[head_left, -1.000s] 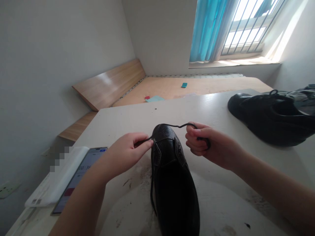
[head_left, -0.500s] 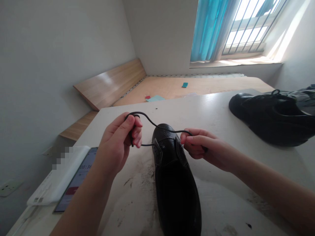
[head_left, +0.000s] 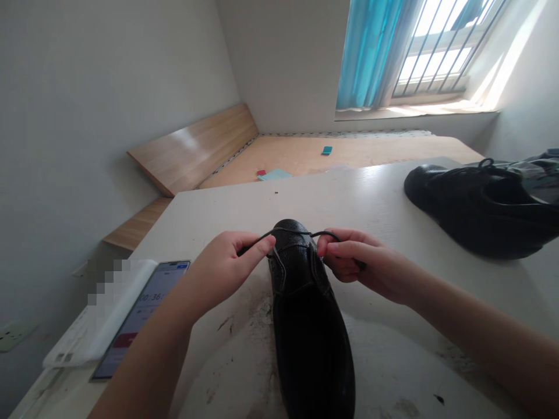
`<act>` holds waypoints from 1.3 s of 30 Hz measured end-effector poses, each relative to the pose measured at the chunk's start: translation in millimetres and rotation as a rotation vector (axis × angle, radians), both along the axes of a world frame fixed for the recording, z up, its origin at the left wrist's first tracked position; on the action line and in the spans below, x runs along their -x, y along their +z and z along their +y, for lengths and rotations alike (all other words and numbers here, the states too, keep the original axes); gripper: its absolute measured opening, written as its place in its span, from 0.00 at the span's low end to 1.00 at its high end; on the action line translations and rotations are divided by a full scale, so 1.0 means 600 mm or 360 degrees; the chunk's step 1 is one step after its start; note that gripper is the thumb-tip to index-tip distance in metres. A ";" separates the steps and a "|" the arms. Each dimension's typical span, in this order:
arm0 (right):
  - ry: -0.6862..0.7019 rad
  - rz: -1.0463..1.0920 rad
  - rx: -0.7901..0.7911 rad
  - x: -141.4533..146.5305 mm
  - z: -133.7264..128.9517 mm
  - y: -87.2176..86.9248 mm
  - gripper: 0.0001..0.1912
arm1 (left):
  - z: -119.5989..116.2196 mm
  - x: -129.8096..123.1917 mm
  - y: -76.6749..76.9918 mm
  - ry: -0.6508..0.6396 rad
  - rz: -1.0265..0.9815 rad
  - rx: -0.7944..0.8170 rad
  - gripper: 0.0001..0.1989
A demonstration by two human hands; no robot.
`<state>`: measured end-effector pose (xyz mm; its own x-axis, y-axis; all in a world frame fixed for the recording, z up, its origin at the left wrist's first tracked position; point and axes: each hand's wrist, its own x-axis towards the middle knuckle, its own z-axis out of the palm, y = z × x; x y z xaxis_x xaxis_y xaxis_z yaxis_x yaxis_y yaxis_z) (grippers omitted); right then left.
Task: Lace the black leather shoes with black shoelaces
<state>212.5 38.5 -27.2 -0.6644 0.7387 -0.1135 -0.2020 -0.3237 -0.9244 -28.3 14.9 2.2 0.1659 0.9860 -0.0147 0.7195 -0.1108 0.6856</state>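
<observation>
Since the frame half a second earlier, the person's left hand (head_left: 231,270) has dropped from its raised place out to the left and come in beside the front of the black shoe (head_left: 301,279); the high loop of black lace (head_left: 325,233) has flattened across the toe. The right hand (head_left: 367,259) is nearly where it was.

Both hands are closed in pinches on the lace, the left with thumb against forefinger, the right with fingers curled by the shoe's right flap. Whether the lace passes through an eyelet there cannot be told. The shoe stands on the worktop (head_left: 236,343) between the two forearms, toe pointing away, with a phone (head_left: 142,311) to its left and a second shoe (head_left: 476,221) well apart to the right.

The lace looks thin, light and limp, likely to bend if pushed, so it is best gripped close to its tip or to the flap. The shoe seems fairly stiff and smooth, and could be steadied by its side.
</observation>
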 end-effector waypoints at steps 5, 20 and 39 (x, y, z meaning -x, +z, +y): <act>-0.0006 0.0009 0.0009 0.000 -0.001 -0.001 0.11 | 0.002 -0.012 -0.003 0.0117 -0.0355 -0.0183 0.19; -0.0006 0.0027 -0.0004 0.000 -0.004 0.003 0.10 | 0.019 -0.037 -0.026 0.0556 -0.1582 0.0401 0.20; -0.0602 -0.0737 -0.1199 0.016 -0.018 0.014 0.20 | -0.024 -0.039 -0.015 -0.0383 -0.0796 -0.0572 0.16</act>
